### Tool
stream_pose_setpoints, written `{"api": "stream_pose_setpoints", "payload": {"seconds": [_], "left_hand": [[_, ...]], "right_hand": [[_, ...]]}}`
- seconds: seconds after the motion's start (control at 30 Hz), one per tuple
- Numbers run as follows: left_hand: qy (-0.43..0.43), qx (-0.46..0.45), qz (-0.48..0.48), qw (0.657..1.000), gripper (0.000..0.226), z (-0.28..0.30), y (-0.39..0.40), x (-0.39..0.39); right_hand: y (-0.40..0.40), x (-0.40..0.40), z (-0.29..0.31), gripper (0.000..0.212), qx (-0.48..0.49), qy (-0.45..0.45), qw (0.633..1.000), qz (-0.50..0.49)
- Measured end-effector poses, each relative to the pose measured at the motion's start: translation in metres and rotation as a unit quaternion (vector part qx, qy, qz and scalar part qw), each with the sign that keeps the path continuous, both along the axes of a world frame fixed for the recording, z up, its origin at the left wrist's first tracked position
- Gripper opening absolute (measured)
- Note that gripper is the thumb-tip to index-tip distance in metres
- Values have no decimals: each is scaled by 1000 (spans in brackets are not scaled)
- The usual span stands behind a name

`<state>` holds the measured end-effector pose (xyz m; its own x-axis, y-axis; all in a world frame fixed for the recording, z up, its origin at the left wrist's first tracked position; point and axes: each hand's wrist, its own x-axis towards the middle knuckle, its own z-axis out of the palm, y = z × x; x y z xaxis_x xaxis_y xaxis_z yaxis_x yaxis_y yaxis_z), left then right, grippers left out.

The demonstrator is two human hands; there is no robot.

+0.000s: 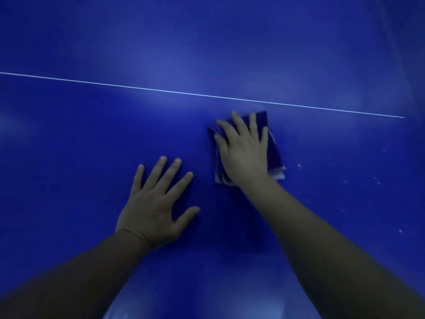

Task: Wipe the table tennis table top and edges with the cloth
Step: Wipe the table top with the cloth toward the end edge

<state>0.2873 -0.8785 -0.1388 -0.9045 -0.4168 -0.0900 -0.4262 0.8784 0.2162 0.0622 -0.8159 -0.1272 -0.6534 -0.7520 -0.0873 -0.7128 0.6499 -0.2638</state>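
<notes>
Left hand (154, 204) flat on the blue table top (69, 146), fingers spread wide, holding nothing. Just to its right, right hand (244, 149) pressing down flat on the folded dark cloth (273, 155), fingers straight, a bit below the thin white line (161, 90). Looks like wiping the top, part way through. Little white specks (299, 166) farther right: probably next, a push of the cloth that way.

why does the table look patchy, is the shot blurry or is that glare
Head view: dim light; pale glare patches on the table above the white line and at the bottom edge; cloth and right hand slightly blurred; left hand sharper.
</notes>
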Motion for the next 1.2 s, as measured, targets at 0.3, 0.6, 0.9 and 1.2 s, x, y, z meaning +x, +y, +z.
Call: {"api": "stream_pose_setpoints", "payload": {"seconds": [0.3, 0.6, 0.9, 1.2], "left_hand": [[-2, -10, -45, 999, 76, 0, -1, 2], [-2, -15, -39, 999, 68, -2, -1, 1], [12, -24, -36, 999, 66, -2, 1, 0], [-18, -40, -38, 998, 67, -3, 3, -2]], "right_hand": [[30, -101, 2, 50, -4, -8, 967, -255], [65, -37, 0, 47, 21, 1, 999, 49], [52, -129, 2, 51, 16, -10, 981, -191], [120, -25, 3, 52, 32, 8, 992, 119]]}}
